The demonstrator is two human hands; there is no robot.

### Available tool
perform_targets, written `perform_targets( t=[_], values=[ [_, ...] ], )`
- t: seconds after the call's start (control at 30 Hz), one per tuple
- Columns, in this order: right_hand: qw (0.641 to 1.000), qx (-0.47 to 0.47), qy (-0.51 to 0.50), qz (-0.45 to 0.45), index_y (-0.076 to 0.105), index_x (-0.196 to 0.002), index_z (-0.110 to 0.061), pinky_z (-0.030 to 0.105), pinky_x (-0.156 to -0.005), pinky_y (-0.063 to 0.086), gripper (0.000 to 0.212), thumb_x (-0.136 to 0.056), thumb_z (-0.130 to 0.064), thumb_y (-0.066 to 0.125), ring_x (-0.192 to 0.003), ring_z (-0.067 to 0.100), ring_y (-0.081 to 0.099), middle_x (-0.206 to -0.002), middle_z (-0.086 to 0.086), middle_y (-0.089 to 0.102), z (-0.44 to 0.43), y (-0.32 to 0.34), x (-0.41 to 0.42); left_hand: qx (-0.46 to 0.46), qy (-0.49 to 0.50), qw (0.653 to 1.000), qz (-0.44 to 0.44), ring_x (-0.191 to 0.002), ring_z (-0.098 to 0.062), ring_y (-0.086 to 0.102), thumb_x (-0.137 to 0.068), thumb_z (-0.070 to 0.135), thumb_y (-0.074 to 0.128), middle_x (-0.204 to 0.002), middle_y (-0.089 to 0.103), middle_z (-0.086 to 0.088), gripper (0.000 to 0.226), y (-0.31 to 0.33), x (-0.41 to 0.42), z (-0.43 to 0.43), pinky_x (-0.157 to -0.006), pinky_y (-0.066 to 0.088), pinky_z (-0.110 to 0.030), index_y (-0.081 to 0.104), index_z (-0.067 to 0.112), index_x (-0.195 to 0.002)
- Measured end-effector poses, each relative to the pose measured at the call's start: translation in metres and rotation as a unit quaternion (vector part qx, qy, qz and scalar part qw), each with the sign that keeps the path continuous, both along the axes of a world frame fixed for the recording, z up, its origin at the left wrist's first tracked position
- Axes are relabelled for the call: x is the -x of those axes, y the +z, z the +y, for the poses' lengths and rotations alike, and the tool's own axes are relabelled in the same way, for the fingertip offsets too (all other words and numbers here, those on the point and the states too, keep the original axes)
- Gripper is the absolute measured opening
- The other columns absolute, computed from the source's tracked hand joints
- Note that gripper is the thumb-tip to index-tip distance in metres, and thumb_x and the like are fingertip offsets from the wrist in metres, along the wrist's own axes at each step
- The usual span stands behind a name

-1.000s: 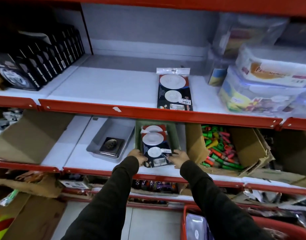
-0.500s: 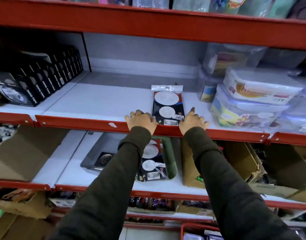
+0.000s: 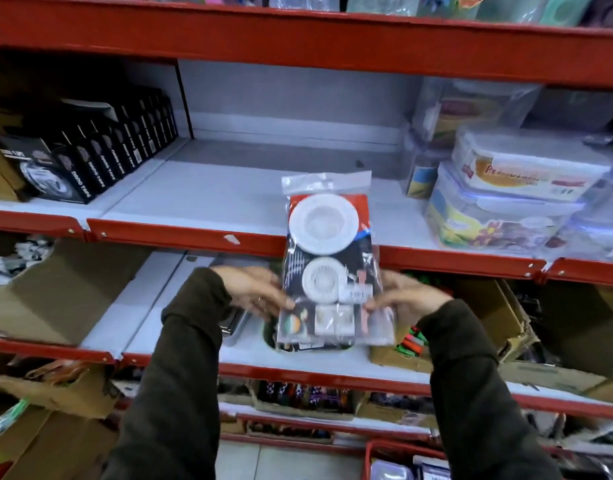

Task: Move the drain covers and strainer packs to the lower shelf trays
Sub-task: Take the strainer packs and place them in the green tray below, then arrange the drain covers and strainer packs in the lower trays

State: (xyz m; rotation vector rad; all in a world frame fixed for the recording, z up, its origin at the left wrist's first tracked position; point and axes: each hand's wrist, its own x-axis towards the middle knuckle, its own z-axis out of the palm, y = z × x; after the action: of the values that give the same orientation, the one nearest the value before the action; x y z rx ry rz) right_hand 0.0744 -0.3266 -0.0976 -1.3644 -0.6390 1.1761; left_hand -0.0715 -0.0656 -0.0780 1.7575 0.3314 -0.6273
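A strainer pack [image 3: 329, 258], a clear bag with two white round strainers on a dark card, is held upright in front of the red shelf edge. My left hand [image 3: 255, 291] grips its left side and my right hand [image 3: 407, 297] grips its right side. Below it, the green tray [image 3: 268, 336] on the lower shelf is mostly hidden by the pack; another pack's edge shows in it. The grey tray [image 3: 234, 322] to its left is largely covered by my left sleeve, so the drain cover in it is hidden.
Black boxes [image 3: 90, 150] line the upper shelf's left. Clear plastic food containers [image 3: 506, 195] stack at its right. Cardboard boxes sit on the lower shelf, one at right with coloured items [image 3: 410, 341]. A red basket [image 3: 402, 459] stands on the floor below.
Both hands rose from the lower green tray to the upper shelf, took hold of the strainer pack lying there, and have lifted it off the shelf toward me and downward.
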Motion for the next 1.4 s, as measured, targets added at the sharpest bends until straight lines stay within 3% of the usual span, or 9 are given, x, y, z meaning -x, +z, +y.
perform_targets(
  t=[0.1,0.23,0.57,0.67,0.87,1.0,1.13,1.23,1.4],
  values=[
    [0.984,0.13,0.12,0.026,0.058,-0.12,-0.002,0.043,-0.089,0.055,0.052,-0.072,0.004,0.077,-0.104,0.035,0.067,-0.118,0.023,0.066,-0.012,-0.054,0.012,-0.031,-0.076,0.987,0.14,-0.087,-0.01,0.07,-0.09,0.009,0.065,-0.078,0.076,0.011,0.009,-0.051,0.014,-0.005,-0.087,0.054,-0.026,0.066,0.018,-0.094],
    [0.967,0.237,0.06,0.065,0.056,-0.084,-0.013,0.025,-0.051,0.054,0.028,-0.08,0.014,0.065,-0.057,0.011,0.068,-0.063,0.0,0.069,-0.012,-0.104,0.037,-0.034,-0.06,0.964,0.256,-0.112,-0.016,0.058,-0.095,0.017,0.058,-0.097,0.069,0.008,0.006,-0.114,0.025,-0.02,-0.085,0.048,-0.023,0.063,0.021,-0.095],
    [0.932,0.268,-0.244,-0.008,0.054,-0.124,0.0,0.041,-0.075,0.057,0.05,-0.078,0.007,0.071,-0.082,0.028,0.066,-0.092,0.016,0.067,0.043,-0.161,0.009,-0.09,0.265,0.955,0.102,-0.068,-0.02,0.065,-0.076,0.009,0.081,-0.091,0.07,-0.015,0.038,-0.157,-0.015,-0.022,-0.079,0.057,-0.032,0.064,0.003,-0.109],
    [0.899,0.315,-0.278,-0.125,0.06,-0.123,0.001,0.046,-0.099,0.051,0.052,-0.076,-0.012,0.078,-0.106,0.034,0.067,-0.108,0.016,0.071,0.051,-0.174,0.001,-0.146,0.32,0.935,0.049,-0.082,-0.025,0.07,-0.074,0.014,0.083,-0.096,0.073,-0.014,0.033,-0.159,-0.023,-0.016,-0.084,0.059,-0.035,0.071,0.005,-0.104],
    [0.813,0.36,-0.349,-0.298,0.066,-0.111,-0.009,0.04,-0.1,0.048,0.025,-0.088,-0.019,0.062,-0.109,0.037,0.062,-0.117,0.02,0.065,0.08,-0.144,0.015,-0.268,0.406,0.874,-0.027,-0.107,-0.036,0.068,-0.087,0.013,0.058,-0.105,0.075,-0.018,0.019,-0.159,-0.011,0.057,-0.098,0.053,-0.036,0.074,0.007,-0.096],
    [0.857,0.284,-0.367,-0.222,0.064,-0.112,-0.006,0.042,-0.097,0.049,0.022,-0.093,-0.016,0.059,-0.106,0.036,0.063,-0.118,0.02,0.067,0.143,-0.135,0.03,-0.222,0.446,0.867,0.002,-0.118,-0.041,0.06,-0.095,0.027,0.051,-0.123,0.066,-0.025,0.04,-0.162,-0.004,0.119,-0.103,0.045,-0.039,0.066,-0.003,-0.117],
    [0.918,0.151,-0.363,0.053,0.055,-0.123,0.001,0.04,-0.069,0.052,0.027,-0.099,-0.009,0.049,-0.081,0.031,0.063,-0.128,0.031,0.059,0.235,-0.14,0.055,-0.119,0.455,0.883,0.014,-0.134,-0.038,0.046,-0.101,0.024,0.04,-0.144,0.05,-0.025,0.046,-0.175,-0.012,0.171,-0.115,0.032,-0.036,0.053,-0.005,-0.133],
    [0.904,0.145,-0.343,0.211,0.044,-0.133,-0.002,0.045,-0.092,0.047,0.037,-0.099,-0.018,0.049,-0.121,0.039,0.054,-0.128,0.021,0.053,0.289,-0.143,0.081,-0.05,0.427,0.902,0.036,-0.14,-0.033,0.04,-0.104,0.023,0.035,-0.151,0.042,-0.018,0.048,-0.191,-0.021,0.19,-0.119,0.029,-0.036,0.043,-0.005,-0.142],
    [0.874,0.184,-0.393,0.222,0.065,-0.111,-0.004,0.047,-0.086,0.056,0.056,-0.084,-0.052,0.059,-0.099,0.036,0.065,-0.106,0.02,0.069,0.346,-0.215,0.088,0.01,0.406,0.905,0.125,-0.131,-0.043,0.049,-0.104,0.042,0.031,-0.145,0.047,-0.026,0.064,-0.21,-0.031,0.207,-0.104,0.044,-0.045,0.042,-0.008,-0.143]
  ],
)
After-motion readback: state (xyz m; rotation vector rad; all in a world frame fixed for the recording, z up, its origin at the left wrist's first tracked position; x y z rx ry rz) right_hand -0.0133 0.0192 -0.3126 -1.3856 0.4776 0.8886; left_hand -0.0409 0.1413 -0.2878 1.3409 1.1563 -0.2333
